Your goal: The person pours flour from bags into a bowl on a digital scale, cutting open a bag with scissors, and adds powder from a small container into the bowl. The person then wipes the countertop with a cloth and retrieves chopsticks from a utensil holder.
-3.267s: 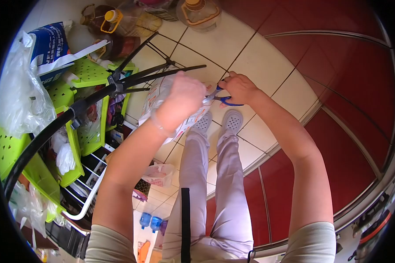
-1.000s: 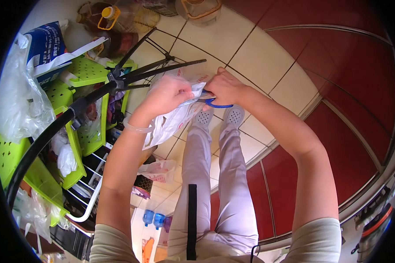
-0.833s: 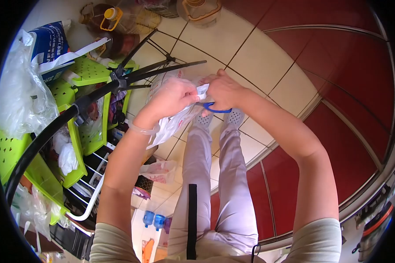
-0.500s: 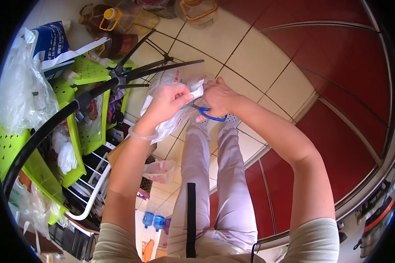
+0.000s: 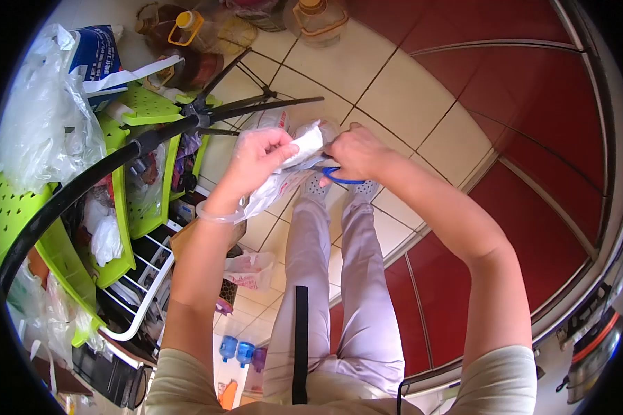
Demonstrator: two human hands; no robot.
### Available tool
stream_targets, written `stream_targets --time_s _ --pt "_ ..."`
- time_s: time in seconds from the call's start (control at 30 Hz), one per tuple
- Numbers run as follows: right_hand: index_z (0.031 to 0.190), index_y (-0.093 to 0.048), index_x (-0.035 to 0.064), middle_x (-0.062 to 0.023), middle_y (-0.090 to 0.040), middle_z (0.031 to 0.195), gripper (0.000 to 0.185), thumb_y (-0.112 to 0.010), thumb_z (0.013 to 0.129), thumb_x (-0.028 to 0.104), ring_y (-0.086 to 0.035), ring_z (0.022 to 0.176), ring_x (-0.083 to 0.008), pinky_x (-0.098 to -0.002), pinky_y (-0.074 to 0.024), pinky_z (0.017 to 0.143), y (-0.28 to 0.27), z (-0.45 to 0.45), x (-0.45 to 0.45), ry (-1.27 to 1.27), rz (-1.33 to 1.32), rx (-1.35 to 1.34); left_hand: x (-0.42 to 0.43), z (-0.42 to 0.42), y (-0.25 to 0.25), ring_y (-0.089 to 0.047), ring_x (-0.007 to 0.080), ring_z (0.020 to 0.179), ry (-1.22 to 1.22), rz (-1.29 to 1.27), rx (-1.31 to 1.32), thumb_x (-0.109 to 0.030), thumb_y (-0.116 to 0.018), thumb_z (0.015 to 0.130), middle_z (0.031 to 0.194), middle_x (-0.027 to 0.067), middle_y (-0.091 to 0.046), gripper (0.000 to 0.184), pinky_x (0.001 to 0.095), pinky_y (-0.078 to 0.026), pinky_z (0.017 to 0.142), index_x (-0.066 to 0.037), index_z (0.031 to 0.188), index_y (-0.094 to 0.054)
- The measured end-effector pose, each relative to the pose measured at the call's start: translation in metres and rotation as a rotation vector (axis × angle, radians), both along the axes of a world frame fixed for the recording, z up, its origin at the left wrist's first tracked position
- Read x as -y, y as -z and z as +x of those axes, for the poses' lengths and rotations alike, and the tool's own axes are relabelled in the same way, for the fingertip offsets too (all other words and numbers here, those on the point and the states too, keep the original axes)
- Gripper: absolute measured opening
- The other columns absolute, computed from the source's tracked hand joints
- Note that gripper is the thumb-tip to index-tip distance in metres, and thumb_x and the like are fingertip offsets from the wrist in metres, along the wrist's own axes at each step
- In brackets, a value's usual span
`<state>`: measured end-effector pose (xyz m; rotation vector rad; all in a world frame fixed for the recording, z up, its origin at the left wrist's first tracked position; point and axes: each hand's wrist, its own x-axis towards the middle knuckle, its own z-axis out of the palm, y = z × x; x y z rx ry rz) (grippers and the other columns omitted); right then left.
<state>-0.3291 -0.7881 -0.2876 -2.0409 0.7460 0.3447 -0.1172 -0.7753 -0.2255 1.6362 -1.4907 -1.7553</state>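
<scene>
My left hand (image 5: 259, 162) pinches the top of a white plastic bag (image 5: 277, 194) with red print, between thumb and fingers. A white folded edge of it stands up beside my thumb. In my right hand (image 5: 358, 153) are scissors (image 5: 338, 178) with blue handle loops. Their blades point left toward the bag, just under the white edge; whether they are cutting into it I cannot tell. The bag hangs above the tiled floor, in front of my shoes (image 5: 316, 185), and its lower part is partly behind my left hand.
A black tripod-like stand (image 5: 97, 162) slants across the left, its legs reaching near the bag. Green rack baskets (image 5: 121, 228) hold bags and small items. Large bottles (image 5: 187, 41) stand at the back. Red cabinet doors (image 5: 533, 138) line the right.
My hands have drawn slightly apart, the left moving left and down, the right a little to the right. More of the white edge shows between them. The camera view has shifted slightly.
</scene>
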Motion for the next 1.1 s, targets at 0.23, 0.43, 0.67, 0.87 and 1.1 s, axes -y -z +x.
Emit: stream_targets --time_s 0.23,0.43,0.67,0.87,1.1 --pt "0.086 -0.063 0.0035 -0.0173 -0.062 0.078 0.058 -0.061 0.068 0.059 -0.058 0.080 -0.0324 -0.0405 -0.0413 0.079 -0.014 0.016 -0.014 -0.059 0.018 -0.200 0.003 0.007 -0.031 -0.048 0.0034 0.060 -0.228 -0.078 -0.079 -0.009 -0.060 0.082 0.065 -0.0007 -0.056 0.013 0.0207 -0.040 0.052 0.002 0.077 -0.060" --pt "0.087 -0.059 0.0023 -0.0164 -0.062 0.084 0.052 -0.064 0.071 0.052 -0.059 0.083 -0.0333 -0.0402 -0.0465 0.074 -0.048 -0.011 -0.048 0.226 -0.156 -0.179 0.006 0.020 -0.060 -0.052 0.0055 0.068 -0.378 -0.127 -0.070 -0.011 -0.056 0.085 0.071 -0.0003 -0.056 0.012 0.0205 -0.042 0.057 0.001 0.083 -0.059" --pt "0.079 -0.051 -0.0001 -0.0155 -0.054 0.064 0.051 -0.073 0.066 0.043 -0.056 0.066 -0.0338 -0.0406 -0.0453 0.058 -0.286 -0.080 0.009 0.709 -0.405 -0.069 -0.075 0.005 -0.141 -0.060 0.0147 0.077 -0.879 0.313 -0.567 -0.010 -0.054 0.087 0.084 0.0040 -0.061 0.009 0.0273 -0.051 0.070 -0.004 0.094 -0.056" --pt "0.083 -0.051 -0.0004 -0.0214 -0.056 0.074 0.033 -0.067 0.077 0.028 -0.056 0.069 -0.0384 -0.0444 -0.0443 0.062 -0.354 -0.058 -0.002 0.500 -0.150 0.027 -0.189 0.009 -0.207 -0.055 0.0218 0.105 -0.816 0.282 -1.078 -0.020 -0.058 0.086 0.120 0.0127 -0.053 0.035 0.0359 -0.047 0.088 -0.002 0.115 -0.054" --pt "0.104 -0.050 -0.0029 -0.0254 -0.059 0.085 0.030 -0.057 0.082 0.016 -0.056 0.081 -0.0436 -0.0446 -0.0451 0.069 -0.372 0.083 -0.170 -0.022 0.273 0.322 -0.304 0.023 -0.267 -0.052 0.0158 0.101 -1.173 -0.016 -1.277 -0.034 -0.056 0.087 0.137 0.0128 -0.038 0.048 0.0312 -0.045 0.083 -0.002 0.123 -0.049"
